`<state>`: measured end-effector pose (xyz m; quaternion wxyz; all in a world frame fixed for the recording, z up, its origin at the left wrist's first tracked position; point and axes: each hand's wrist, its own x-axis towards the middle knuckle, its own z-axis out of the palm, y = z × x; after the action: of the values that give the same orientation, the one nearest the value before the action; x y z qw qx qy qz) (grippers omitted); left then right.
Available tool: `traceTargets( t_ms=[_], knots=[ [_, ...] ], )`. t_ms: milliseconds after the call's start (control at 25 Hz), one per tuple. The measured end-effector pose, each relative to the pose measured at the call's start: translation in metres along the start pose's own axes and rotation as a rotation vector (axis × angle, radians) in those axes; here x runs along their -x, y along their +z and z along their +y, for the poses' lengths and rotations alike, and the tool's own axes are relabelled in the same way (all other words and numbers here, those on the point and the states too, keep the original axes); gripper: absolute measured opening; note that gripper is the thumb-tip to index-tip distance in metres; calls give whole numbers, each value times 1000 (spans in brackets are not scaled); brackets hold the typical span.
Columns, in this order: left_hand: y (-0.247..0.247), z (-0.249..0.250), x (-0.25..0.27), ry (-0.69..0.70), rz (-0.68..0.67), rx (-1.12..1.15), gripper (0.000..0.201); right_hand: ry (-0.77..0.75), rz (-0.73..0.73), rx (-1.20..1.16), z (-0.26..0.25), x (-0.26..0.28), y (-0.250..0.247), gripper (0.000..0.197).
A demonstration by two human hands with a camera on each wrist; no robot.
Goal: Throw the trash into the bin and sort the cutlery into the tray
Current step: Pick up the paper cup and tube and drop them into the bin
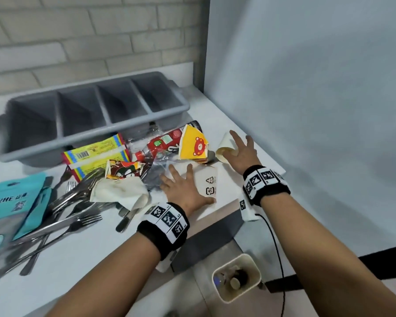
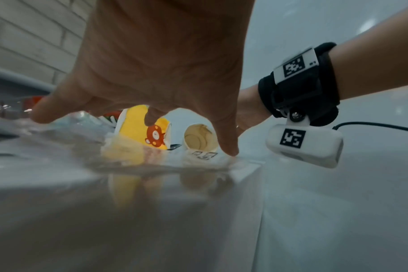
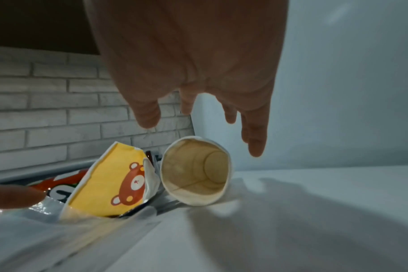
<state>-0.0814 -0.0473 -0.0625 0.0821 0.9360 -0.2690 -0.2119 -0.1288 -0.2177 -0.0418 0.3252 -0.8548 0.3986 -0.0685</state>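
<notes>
Tipped-over white paper cup lies beside the yellow bear-print wrapper, right hand spread above it, left hand splayed flat on a white plastic bag.

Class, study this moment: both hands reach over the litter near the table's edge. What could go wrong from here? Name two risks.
1. The paper cup lies on its side near the table edge; the open right hand, above it with no grip, might nudge it off.
2. The left hand presses a white wrapper beside piled forks; dragging could snag them.

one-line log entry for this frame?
left hand: open, on flat white packet | right hand: open, over tipped paper cup | tray: empty
</notes>
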Motion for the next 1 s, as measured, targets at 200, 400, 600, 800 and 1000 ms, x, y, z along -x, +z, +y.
traceTargets(
  t_ms=[200, 400, 600, 800, 1000],
  knots=[
    [7, -7, -5, -6, -72, -200, 110, 120, 47, -82, -2, -10, 19, 46],
    [4, -6, -6, 12, 64, -39, 76, 114, 167, -68, 1, -1, 28, 40],
    [-5, -17, -18, 79, 221, 109, 32, 170, 172, -234, 11, 10, 28, 55],
    [-29, -6, 9, 143, 343, 264, 38, 132, 282, -486, 16, 42, 23, 61],
    [-45, 22, 64, 346, 372, 578, 38, 130, 556, -843, 35, 100, 9, 59]
  ],
)
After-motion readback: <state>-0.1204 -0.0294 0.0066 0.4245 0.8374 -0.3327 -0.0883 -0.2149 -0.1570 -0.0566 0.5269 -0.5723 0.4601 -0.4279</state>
